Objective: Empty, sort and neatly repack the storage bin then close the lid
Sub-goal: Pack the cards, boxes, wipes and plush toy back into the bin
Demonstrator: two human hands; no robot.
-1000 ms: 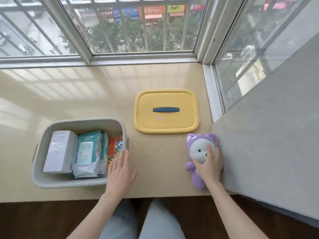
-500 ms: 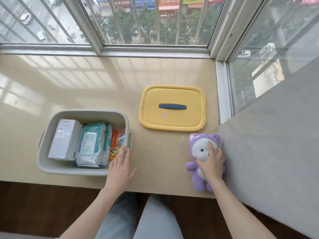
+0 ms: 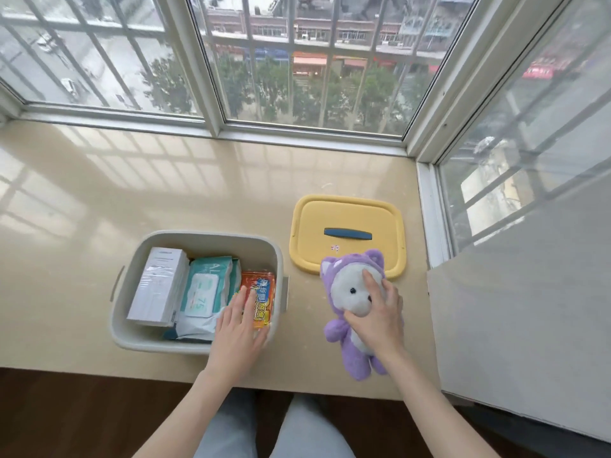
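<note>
My right hand (image 3: 377, 312) grips plush toy (image 3: 347, 292), 3 o'clock of bin (image 3: 205, 235); lid (image 3: 363, 213) at toy's 12. Left hand (image 3: 239, 328) flat, fingers straight, on snack packet (image 3: 263, 289). Hold packet down, lay toy flat below rim so lid seats.

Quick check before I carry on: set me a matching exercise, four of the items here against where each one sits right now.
Things:
1. white box
2. wipes pack
3. orange snack packet
4. purple plush toy

Places:
a. outside the bin, in the grip of the right hand
b. left end of the bin
c. right end of the bin, under the straight fingers of the left hand
d. middle of the bin

Pairs: 1-b, 2-d, 3-c, 4-a
</note>
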